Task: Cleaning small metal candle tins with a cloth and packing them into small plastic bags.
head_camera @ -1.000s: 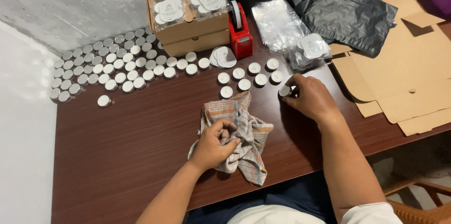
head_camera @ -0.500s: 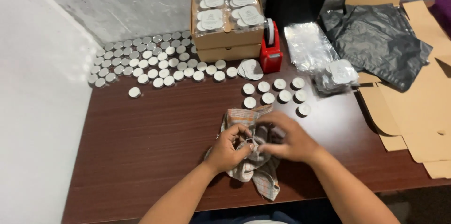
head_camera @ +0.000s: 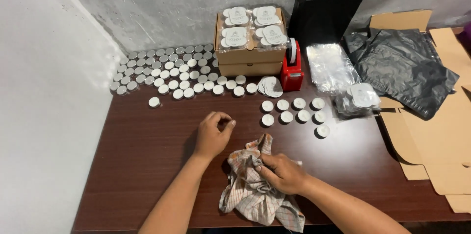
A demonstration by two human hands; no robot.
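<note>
Dark wooden table (head_camera: 147,165) against grey concrete wall (head_camera: 162,3).

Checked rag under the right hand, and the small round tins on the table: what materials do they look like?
Checked rag: thin woven cloth, probably cotton; matte, limp, creased folds, with the right hand gripping it. Small round tins: likely thin metal cups, silvery sides and pale tops; the fill cannot be told.

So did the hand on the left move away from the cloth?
Yes. The left hand has left the checked cloth and gone up the table toward the rows of small round tins. The right hand is on the cloth.
</note>
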